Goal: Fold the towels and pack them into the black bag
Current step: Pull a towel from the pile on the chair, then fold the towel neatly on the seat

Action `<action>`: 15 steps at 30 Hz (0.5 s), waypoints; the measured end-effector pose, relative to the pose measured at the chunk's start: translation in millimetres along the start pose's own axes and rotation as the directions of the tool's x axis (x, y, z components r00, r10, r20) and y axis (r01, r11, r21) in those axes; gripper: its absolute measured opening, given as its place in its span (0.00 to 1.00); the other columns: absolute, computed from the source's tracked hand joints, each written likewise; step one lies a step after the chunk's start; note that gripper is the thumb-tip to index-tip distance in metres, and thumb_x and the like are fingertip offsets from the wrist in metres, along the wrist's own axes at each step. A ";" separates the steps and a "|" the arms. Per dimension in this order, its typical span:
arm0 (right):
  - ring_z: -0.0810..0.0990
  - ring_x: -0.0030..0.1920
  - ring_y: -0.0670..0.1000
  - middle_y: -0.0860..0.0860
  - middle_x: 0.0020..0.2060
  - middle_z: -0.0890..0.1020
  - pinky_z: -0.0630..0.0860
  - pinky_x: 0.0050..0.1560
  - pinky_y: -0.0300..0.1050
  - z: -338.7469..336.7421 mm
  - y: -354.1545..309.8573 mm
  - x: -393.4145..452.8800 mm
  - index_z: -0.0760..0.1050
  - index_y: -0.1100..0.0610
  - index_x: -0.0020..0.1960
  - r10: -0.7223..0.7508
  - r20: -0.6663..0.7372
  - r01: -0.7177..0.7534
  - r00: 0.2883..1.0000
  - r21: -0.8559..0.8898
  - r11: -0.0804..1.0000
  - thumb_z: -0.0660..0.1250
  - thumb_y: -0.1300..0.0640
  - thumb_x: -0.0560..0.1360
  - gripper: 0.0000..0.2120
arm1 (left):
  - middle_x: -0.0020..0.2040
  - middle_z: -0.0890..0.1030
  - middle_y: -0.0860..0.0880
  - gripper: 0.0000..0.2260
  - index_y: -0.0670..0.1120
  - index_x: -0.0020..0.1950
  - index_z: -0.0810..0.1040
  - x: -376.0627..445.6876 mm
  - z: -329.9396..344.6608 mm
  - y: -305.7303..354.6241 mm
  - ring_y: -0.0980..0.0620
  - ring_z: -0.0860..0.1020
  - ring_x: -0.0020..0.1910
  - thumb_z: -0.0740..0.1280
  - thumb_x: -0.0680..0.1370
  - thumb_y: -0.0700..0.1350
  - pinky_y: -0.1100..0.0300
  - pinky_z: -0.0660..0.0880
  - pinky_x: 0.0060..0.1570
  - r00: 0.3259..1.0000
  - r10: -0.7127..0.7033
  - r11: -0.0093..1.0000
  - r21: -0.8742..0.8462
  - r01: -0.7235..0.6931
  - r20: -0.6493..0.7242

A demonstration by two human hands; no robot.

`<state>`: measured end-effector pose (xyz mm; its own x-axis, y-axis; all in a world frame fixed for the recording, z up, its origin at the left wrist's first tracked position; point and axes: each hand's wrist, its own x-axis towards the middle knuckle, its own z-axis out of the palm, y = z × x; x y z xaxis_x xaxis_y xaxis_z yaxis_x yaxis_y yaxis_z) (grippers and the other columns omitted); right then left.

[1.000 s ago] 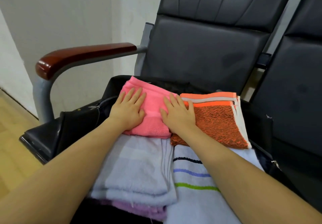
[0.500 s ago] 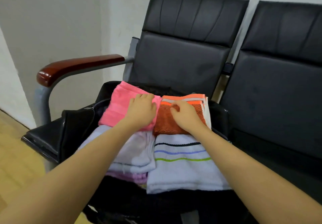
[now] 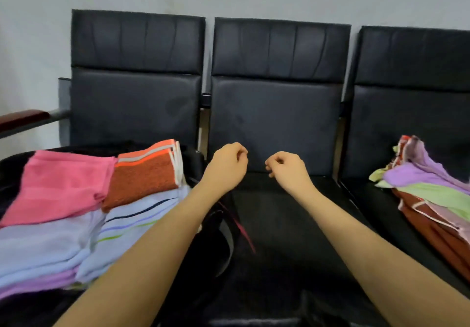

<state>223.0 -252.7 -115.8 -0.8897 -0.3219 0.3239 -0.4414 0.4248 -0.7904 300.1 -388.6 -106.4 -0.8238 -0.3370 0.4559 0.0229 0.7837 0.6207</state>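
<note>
The black bag (image 3: 216, 227) lies open on the left seat, filled with folded towels. A pink towel (image 3: 58, 186) and an orange towel (image 3: 142, 179) lie on top at the back. A pale blue towel (image 3: 43, 245) and a white striped towel (image 3: 132, 227) lie in front. Both hands hover over the middle seat, apart from every towel. My left hand (image 3: 226, 163) and my right hand (image 3: 287, 169) have their fingers curled in and hold nothing.
A loose heap of unfolded towels (image 3: 432, 191), purple, green and rust-red, sits on the right seat. The middle seat (image 3: 292, 225) lies under my hands. A wooden armrest (image 3: 23, 118) is at the far left; the wall stands behind the black backrests.
Both hands have lifted off the pink and orange towels and moved right over the middle seat, fingers curling in. My view has swung right, bringing the unfolded heap into sight.
</note>
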 end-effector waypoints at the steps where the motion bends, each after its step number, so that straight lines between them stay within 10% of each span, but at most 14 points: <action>1: 0.81 0.41 0.50 0.51 0.42 0.82 0.76 0.44 0.41 -17.3 14.1 -2.8 0.79 0.56 0.44 0.019 -0.026 -0.019 0.999 0.001 1.000 0.60 0.59 0.78 0.09 | 0.50 0.77 0.49 0.10 0.45 0.57 0.77 -0.9 16.1 15.0 0.50 0.76 0.47 0.58 0.80 0.43 0.57 0.73 0.49 0.999 0.012 1.000 -0.028 -0.011 0.031; 11: 0.77 0.34 0.46 0.50 0.34 0.79 0.72 0.34 0.34 -182.8 158.1 -18.0 0.78 0.60 0.42 0.273 -0.313 -0.246 0.910 0.122 0.961 0.59 0.63 0.77 0.10 | 0.42 0.79 0.51 0.10 0.46 0.53 0.79 15.0 178.5 151.9 0.55 0.77 0.38 0.58 0.81 0.42 0.71 0.69 0.33 0.947 0.154 0.970 -0.223 -0.092 0.280; 15: 0.73 0.35 0.56 0.64 0.33 0.76 0.66 0.36 0.47 -234.0 215.0 -26.9 0.74 0.71 0.38 0.352 -0.431 -0.323 0.831 0.141 0.936 0.59 0.64 0.75 0.12 | 0.42 0.79 0.51 0.11 0.43 0.53 0.80 19.0 248.4 198.1 0.55 0.75 0.37 0.58 0.80 0.41 0.64 0.70 0.37 0.897 0.222 0.958 -0.256 -0.128 0.383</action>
<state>124.7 45.3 -172.8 -0.9448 0.2470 0.2153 -0.1091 0.3825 -0.9175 148.3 -110.1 -133.2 -0.9505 0.0717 0.3023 0.2723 0.6606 0.6996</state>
